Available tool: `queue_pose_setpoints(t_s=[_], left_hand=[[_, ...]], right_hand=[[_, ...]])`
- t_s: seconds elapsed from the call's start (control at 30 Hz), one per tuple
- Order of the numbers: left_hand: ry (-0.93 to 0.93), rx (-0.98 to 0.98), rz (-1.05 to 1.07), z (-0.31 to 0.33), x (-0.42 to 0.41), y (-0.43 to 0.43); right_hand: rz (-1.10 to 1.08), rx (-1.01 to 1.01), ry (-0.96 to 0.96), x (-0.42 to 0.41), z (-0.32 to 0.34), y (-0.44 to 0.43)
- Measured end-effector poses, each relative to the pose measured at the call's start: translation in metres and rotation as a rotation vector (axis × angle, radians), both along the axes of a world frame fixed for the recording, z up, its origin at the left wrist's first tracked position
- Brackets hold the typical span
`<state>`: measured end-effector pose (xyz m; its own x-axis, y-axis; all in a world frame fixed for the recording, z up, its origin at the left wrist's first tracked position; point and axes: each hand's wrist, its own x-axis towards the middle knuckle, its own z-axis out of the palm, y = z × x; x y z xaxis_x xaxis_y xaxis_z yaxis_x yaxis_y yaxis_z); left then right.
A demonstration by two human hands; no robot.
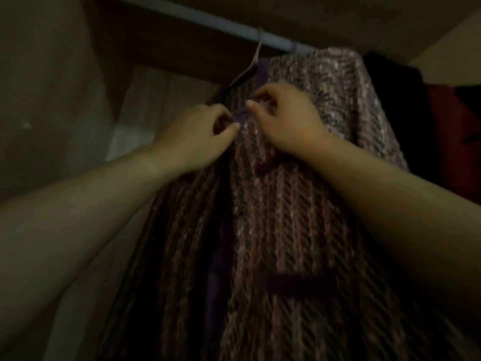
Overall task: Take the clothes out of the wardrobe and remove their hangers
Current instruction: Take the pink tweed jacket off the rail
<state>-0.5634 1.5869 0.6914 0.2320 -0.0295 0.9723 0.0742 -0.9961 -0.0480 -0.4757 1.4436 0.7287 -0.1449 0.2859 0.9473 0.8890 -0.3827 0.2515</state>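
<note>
Cardigan (286,217) hangs below the rail (208,20); left hand (197,136) and right hand (283,121), raised, pinch its front edge.

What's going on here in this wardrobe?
A person is working at a knitted cardigan that hangs on a hanger from the wardrobe rod. The left hand and the right hand both pinch its front edge near the top, seemingly at a fastening, though the dim light hides the detail. The cardigan is not yet off the rod. Darker clothes hang to its right.
</note>
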Motion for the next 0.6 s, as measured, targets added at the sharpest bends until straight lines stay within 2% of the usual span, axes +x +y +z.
queue_pose_setpoints(t_s=[0.13, 0.27, 0.4, 0.47, 0.6], left_hand=[[-0.051, -0.028, -0.079, 0.053, 0.035, 0.019], [-0.093, -0.066, -0.134, 0.085, 0.064, 0.033], [-0.153, -0.064, -0.177, 0.091, 0.085, 0.047], [-0.186, -0.032, -0.184, 0.086, 0.091, 0.058], [-0.226, 0.01, -0.168, 0.075, 0.099, 0.08]], right_hand=[[-0.121, 0.029, -0.075, 0.015, 0.063, -0.007], [-0.389, 0.032, -0.178, 0.034, 0.108, -0.008], [-0.577, -0.023, -0.044, 0.042, 0.133, -0.002], [-0.571, -0.054, 0.021, 0.044, 0.138, 0.003], [-0.328, 0.057, 0.072, 0.05, 0.144, 0.008]])
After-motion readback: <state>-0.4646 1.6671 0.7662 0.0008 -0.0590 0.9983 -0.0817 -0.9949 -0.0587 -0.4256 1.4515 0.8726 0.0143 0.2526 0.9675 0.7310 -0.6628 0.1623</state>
